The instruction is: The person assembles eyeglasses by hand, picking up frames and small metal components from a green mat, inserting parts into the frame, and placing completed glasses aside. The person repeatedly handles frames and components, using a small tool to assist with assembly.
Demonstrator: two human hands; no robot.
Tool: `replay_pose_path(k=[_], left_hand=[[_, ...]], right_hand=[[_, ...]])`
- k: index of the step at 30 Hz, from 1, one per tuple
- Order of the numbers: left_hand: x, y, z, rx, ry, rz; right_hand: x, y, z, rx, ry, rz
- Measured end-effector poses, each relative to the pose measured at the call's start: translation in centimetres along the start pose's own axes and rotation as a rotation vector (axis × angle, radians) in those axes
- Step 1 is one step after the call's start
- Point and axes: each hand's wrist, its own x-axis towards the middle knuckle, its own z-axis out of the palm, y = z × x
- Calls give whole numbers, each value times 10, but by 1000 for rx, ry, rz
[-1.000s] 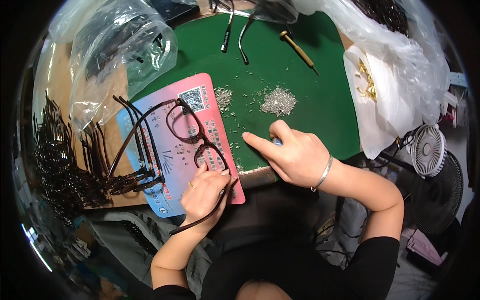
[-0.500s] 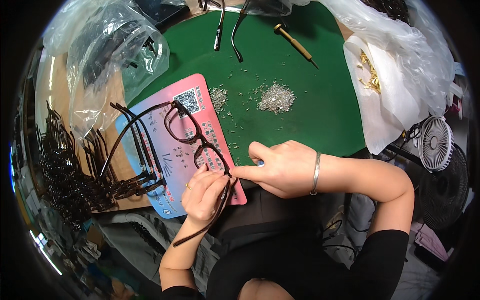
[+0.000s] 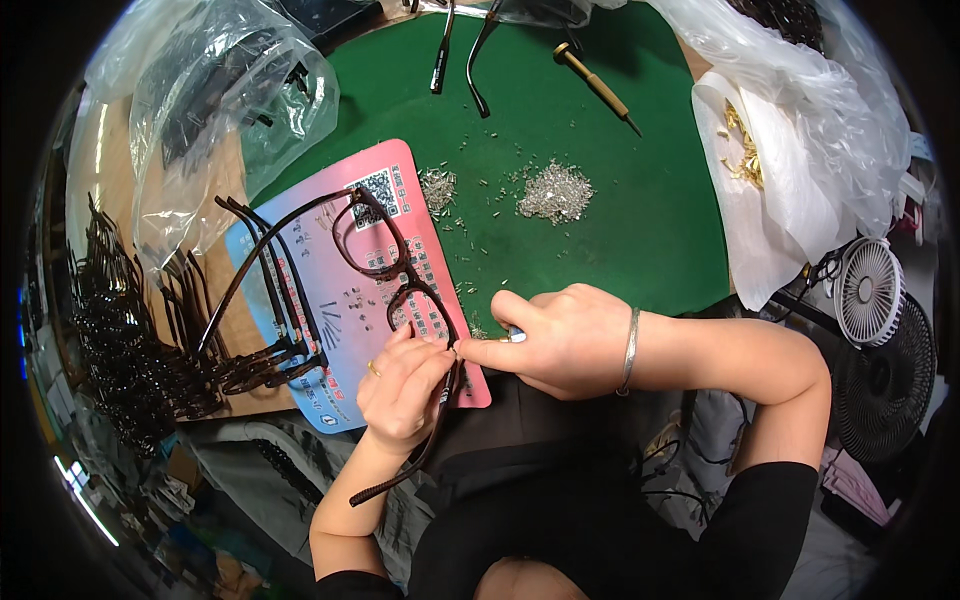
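Note:
My left hand [image 3: 402, 392] pinches a dark brown eyeglass frame [image 3: 408, 268] at its near hinge corner. One temple reaches far left over a pink and blue card [image 3: 350, 270]; the other [image 3: 425, 455] hangs toward me past my left wrist. From the right comes my right hand [image 3: 565, 342], its fingers curled and its index fingertip meeting the left fingers at that hinge. A small blue and silver end of something [image 3: 516, 335] shows in the curled right fingers; the rest of it is hidden. The screw spot at the hinge is covered by fingertips.
A pile of tiny silver screw-like pieces [image 3: 556, 192] and a smaller heap [image 3: 437, 190] lie on the green mat [image 3: 640, 230]. Beyond is a brass-coloured screwdriver [image 3: 595, 85]. Many dark temples [image 3: 130, 340] are stacked left. Plastic bags [image 3: 240, 110], gold pieces [image 3: 742, 150] and a fan [image 3: 868, 292] surround.
The right hand has turned slightly, so more of the silver part in it shows. The frame has shifted a little in the left fingers; both hands stay at the hinge.

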Motion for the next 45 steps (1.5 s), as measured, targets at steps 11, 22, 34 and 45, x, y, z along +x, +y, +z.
replay_pose_path(k=[11, 22, 34, 45], left_hand=[[1, -8, -6, -6, -41, 93], [4, -4, -7, -40, -6, 69], [-1, 77, -89, -150, 259, -718], [8, -21, -86, 548, -41, -307]], right_hand=[[12, 8, 9, -288, 148, -221], [-2, 1, -4, -176, 95, -64], [-9, 11, -17, 95, 149, 141], [-20, 5, -30, 129, 119, 184]])
